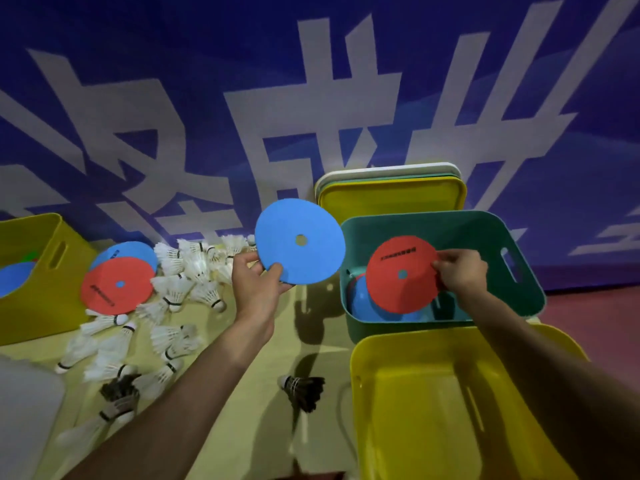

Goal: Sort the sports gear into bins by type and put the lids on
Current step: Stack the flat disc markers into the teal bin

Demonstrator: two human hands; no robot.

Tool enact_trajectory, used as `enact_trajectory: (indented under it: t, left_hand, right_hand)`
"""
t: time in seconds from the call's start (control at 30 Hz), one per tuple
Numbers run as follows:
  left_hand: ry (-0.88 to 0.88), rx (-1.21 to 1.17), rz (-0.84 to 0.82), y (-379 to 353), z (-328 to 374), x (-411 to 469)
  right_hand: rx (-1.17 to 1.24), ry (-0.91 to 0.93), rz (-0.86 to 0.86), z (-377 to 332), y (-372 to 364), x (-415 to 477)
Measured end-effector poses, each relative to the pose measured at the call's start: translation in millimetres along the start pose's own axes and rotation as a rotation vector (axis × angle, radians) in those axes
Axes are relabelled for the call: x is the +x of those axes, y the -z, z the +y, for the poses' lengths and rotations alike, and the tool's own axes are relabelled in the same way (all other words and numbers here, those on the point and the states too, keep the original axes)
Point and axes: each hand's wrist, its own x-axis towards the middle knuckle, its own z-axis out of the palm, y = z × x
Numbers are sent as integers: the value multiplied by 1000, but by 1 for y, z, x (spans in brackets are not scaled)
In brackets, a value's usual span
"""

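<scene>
The left hand pinches a thin blue foam disc by its lower rim above the pale yellow mat. The right hand pinches a red foam disc by its right rim, over the teal plastic bin at the mat's right edge. Both discs look light and bendy (a rim pinch should suffice).
</scene>
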Motion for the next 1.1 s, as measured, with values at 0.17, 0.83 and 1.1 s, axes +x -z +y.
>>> enact_trajectory:
  t: [0.17,0.83,1.1]
  left_hand:
    - [29,-49,0,-2,2,-4]
    - [80,-94,-178,-23,5,-16]
    - [72,-23,-235,-47,1,-21]
  right_hand:
    - [-173,42,-80,-3,-18,7]
    - [-352,15,-460,3,-37,18]
    - [452,-50,-726,-61,-4,-35]
